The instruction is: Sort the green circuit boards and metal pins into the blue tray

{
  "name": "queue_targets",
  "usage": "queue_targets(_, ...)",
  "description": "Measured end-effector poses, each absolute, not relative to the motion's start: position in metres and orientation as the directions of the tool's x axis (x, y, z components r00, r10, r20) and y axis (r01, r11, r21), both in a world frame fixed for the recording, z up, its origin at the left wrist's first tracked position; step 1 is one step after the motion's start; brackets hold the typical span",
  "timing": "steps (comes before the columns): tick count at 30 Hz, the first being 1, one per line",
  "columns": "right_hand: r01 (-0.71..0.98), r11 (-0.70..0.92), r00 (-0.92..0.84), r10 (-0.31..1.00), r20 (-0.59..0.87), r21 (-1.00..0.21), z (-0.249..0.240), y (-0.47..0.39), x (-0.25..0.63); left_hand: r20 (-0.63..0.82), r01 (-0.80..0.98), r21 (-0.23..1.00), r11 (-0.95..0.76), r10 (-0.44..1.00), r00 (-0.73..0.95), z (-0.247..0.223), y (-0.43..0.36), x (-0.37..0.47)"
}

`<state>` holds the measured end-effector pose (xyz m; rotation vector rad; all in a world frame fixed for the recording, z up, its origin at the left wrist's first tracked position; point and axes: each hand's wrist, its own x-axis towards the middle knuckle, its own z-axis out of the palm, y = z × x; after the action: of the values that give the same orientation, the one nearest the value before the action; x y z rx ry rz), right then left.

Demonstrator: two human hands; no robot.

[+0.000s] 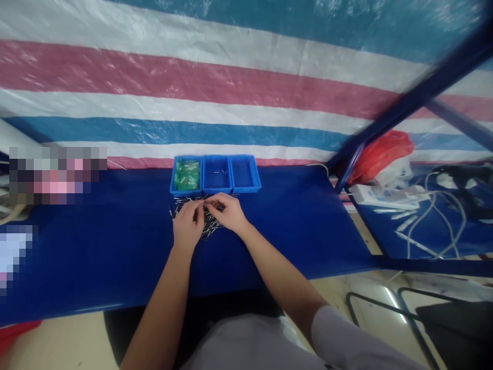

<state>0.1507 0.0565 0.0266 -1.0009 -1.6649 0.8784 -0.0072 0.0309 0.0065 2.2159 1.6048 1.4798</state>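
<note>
My left hand and my right hand meet above a pile of thin dark and silvery pieces on the blue table. Fingertips of both hands are pinched together around something too small to make out. Just behind the pile, three blue trays stand side by side. Green packets with pale pieces lie in the left tray. A few thin pieces are in the middle tray, and nothing shows in the right tray. My hands cover part of the pile.
The blue table runs under both arms. A striped plastic sheet hangs behind it. At the right stand a blue metal frame, a red bag, white boxes and cables. Blurred blocks cover the far left.
</note>
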Motion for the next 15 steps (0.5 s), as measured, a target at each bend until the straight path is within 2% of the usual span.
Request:
queue_targets(6,0.283,0.433,-0.245,0.896,0.372,-0.856,0.0258,0.0562,0.1518,0.611,0.748,0.530,-0.400,0.791,-0.011,0.0089,0.0285,-0.0063)
queue_targets(10,0.307,0.430,-0.262,0.896,0.359,-0.849,0.0249,0.0565,0.1528,0.613,0.726,0.536,-0.431,0.790,0.016,0.0095,0.0280,-0.0056)
queue_targets(15,0.257,0.385,-0.219,0.916,0.335,-0.886,0.0250,0.0565,0.1520,0.577,0.753,0.535,-0.383,0.817,0.005,0.0063,0.0299,-0.0072)
